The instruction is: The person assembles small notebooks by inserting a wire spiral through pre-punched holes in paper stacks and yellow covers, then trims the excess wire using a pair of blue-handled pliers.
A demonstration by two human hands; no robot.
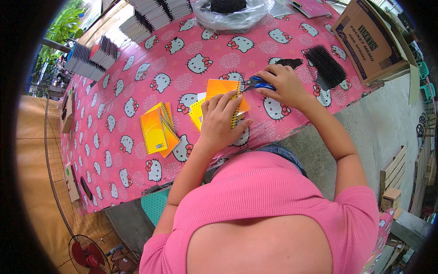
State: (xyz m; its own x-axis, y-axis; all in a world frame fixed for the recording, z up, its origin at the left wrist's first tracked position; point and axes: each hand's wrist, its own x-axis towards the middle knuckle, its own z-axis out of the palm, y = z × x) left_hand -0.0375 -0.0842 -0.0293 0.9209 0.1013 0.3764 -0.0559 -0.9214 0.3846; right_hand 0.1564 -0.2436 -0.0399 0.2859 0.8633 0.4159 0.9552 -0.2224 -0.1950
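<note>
Head view looks straight down on a desk covered in a pink cloth printed with white cat faces. Just above picture centre, the left hand lies flat on an orange spiral notebook, fingers spread over its cover, pressing it down rather than gripping it; the black wire spiral runs along the notebook's 3 o'clock edge, beside the thumb. Yellow sheets stick out from under the notebook at its 9 o'clock side. The right hand sits at 3 o'clock from the notebook, its grip closed around blue-handled pliers, whose nose points toward 9 o'clock and meets the top end of the spiral.

At 9 o'clock from the left hand, a small pile of orange and yellow notebooks lies apart from it. At 2 o'clock from the right hand, a bundle of black spiral bindings rests on the cloth, and beyond it at the desk's edge stands a brown cardboard box. At 12 o'clock, a clear plastic bag holds something dark. Rows of stacked notebooks line the desk around 10 and 11 o'clock.
</note>
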